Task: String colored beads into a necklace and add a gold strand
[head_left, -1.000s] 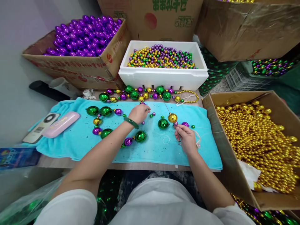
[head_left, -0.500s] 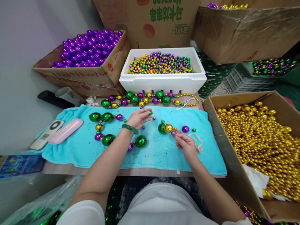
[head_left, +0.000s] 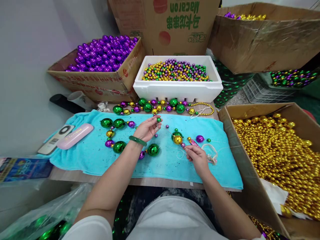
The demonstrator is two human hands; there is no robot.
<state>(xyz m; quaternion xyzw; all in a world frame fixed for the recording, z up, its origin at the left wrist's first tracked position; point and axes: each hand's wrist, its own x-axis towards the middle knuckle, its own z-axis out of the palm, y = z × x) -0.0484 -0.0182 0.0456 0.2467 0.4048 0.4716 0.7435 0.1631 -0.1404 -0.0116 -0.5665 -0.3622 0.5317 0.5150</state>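
Note:
My left hand (head_left: 148,129), with a green bangle at the wrist, pinches a small green bead (head_left: 158,119) at its fingertips. A thin string runs from there down to a large green ball (head_left: 176,134) and a gold ball (head_left: 177,140). At the near end of these, my right hand (head_left: 196,158) holds a small purple bead (head_left: 183,145) between thumb and finger. Right of the gold ball lie a pink tool (head_left: 194,143), a purple ball (head_left: 199,138) and a cord loop (head_left: 211,151). Left of my left hand, a curved strand of green, gold and purple balls (head_left: 119,123) rests on the towel.
The blue towel (head_left: 82,160) covers the table. A finished-looking bead strand (head_left: 147,107) lies behind it, before a white foam box (head_left: 177,90). Cartons of purple balls (head_left: 100,83) and gold beads (head_left: 240,146) flank it. A pink case (head_left: 75,136) sits left.
My right hand has moved slightly left with the purple bead, and the gold ball has shifted with it. The string by my left hand now shows taut. The whole view has shifted a little.

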